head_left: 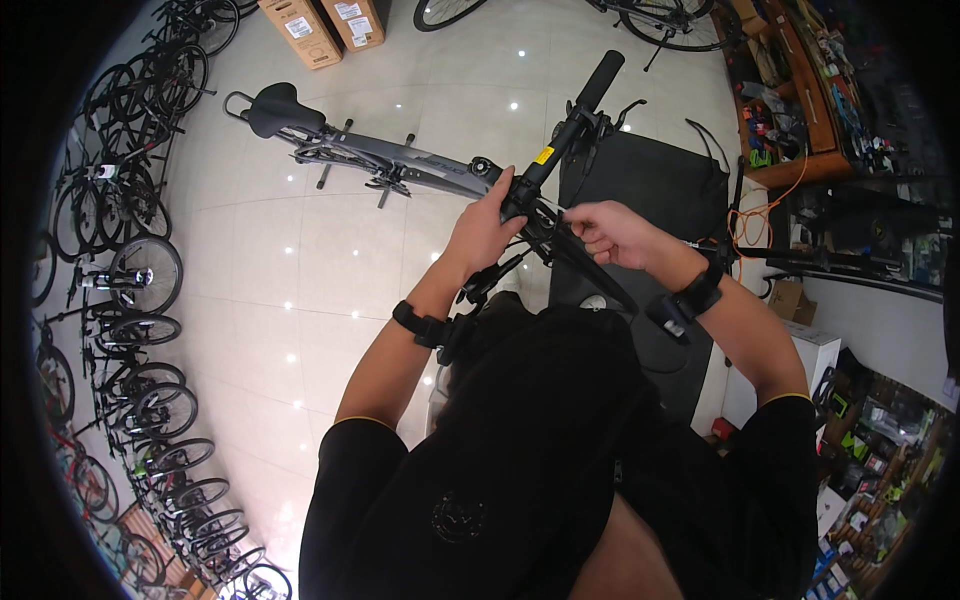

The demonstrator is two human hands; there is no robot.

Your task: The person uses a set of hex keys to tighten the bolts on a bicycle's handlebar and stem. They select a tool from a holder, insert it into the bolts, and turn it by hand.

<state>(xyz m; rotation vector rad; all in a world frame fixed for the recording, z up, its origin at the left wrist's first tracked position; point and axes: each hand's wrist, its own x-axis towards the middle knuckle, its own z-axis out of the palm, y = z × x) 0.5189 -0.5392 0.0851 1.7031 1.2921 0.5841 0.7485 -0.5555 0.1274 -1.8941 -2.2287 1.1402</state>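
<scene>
At the stem end of the handlebar (pixel 563 140), whose long axis runs up-right to the black grip (pixel 599 80), the bar is clasped by the left hand (pixel 487 232), while the right hand (pixel 612 232), just beside, is curled shut pinching a thin cable (pixel 556 228).

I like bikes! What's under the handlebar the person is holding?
Under the handlebar lie a black floor mat and shiny white tiles. The hands cover the middle of the bar.
</scene>
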